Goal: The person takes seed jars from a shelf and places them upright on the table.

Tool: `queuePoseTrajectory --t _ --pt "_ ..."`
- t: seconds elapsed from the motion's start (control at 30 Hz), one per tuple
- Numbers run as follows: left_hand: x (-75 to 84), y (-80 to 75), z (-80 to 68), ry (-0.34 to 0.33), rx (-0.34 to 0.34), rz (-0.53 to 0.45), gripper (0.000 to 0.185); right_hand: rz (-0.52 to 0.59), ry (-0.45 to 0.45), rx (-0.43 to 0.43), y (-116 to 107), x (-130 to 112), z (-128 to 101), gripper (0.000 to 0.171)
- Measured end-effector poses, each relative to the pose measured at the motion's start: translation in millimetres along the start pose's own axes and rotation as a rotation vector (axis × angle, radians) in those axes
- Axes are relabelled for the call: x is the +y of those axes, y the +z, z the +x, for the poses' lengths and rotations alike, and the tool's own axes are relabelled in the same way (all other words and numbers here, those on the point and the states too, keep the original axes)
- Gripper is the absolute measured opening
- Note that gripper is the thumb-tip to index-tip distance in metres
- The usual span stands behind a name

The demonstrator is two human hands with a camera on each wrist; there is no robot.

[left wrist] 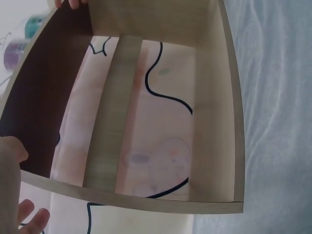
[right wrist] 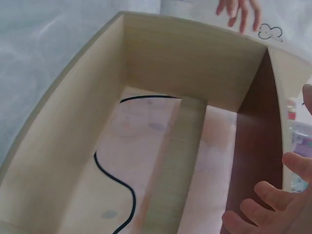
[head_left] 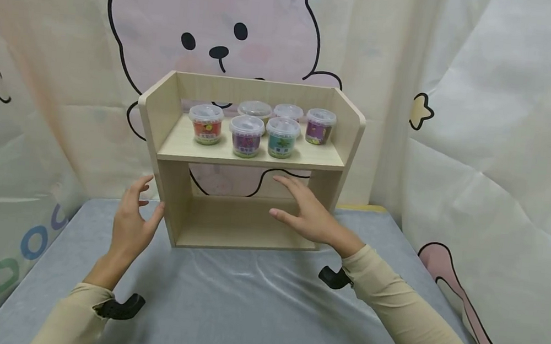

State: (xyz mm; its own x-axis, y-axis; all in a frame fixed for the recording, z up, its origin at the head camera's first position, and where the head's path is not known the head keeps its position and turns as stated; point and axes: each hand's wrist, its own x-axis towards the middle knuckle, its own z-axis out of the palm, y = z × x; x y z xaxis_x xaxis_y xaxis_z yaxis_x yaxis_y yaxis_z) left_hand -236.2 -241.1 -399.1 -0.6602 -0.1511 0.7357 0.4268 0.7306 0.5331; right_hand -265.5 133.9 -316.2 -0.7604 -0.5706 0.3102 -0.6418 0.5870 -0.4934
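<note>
Head view gives me a two-tier wooden shelf (head_left: 247, 158) standing on a grey cloth-covered table (head_left: 222, 311), and I take that shelf as my landmark. My left hand (head_left: 132, 224) is at the shelf's left outer side panel, low down near the bottom corner; the fingers are spread and relaxed, gripping nothing, and the thumb seems to lie just against the panel's front edge, though I cannot tell for certain that it touches. My right hand (head_left: 307, 213) is in front of the shelf's lower compartment, toward its right side, just below the front edge of the upper board; its fingers are straight and loose, palm down, holding nothing.

On the shelf's upper board stand six small lidded cups: a red-labelled cup (head_left: 206, 124) at the left, a purple-labelled cup (head_left: 246, 136) and a teal-labelled cup (head_left: 282, 137) in the front row, another purple cup (head_left: 320, 126) at the right, and two more behind whose labels I cannot read.

The left wrist view looks into the shelf's empty lower compartment (left wrist: 146, 122), with a back rail running across it. The right wrist view shows the same compartment from the other side, with my right fingers (right wrist: 265, 204) extended beside the upper board.

Behind the shelf hangs a curtain (head_left: 219, 28) printed with a cartoon animal.
</note>
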Motion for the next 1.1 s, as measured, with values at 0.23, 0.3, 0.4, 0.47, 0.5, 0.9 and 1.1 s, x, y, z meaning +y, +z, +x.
queuePoseTrajectory --t 0.23,0.3,0.4,0.47,0.5,0.9,1.1 --pt "-9.4 0.8 13.2 -0.034 -0.042 -0.072 0.071 0.133 -0.026 0.000 -15 -16 10 0.067" --pt "-11.0 1.5 16.2 -0.030 -0.074 -0.098 0.077 0.168 -0.031 -0.002 -18 -20 12 0.066" --pt "-12.6 2.7 21.0 -0.029 -0.129 -0.140 0.086 0.221 -0.026 -0.005 -23 -25 16 0.065" --pt "-13.2 3.2 24.7 -0.047 -0.172 -0.177 0.090 0.254 -0.029 -0.006 -28 -29 19 0.065" --pt "-13.4 3.1 26.6 -0.056 -0.194 -0.194 0.092 0.271 -0.031 -0.007 -30 -31 21 0.065" --pt "-15.7 -2.2 48.2 -0.118 -0.373 -0.254 0.097 0.444 0.010 -0.055 -49 -44 47 0.064" --pt "-16.5 -4.2 49.2 -0.123 -0.393 -0.221 0.096 0.487 0.052 -0.069 -49 -49 55 0.066"
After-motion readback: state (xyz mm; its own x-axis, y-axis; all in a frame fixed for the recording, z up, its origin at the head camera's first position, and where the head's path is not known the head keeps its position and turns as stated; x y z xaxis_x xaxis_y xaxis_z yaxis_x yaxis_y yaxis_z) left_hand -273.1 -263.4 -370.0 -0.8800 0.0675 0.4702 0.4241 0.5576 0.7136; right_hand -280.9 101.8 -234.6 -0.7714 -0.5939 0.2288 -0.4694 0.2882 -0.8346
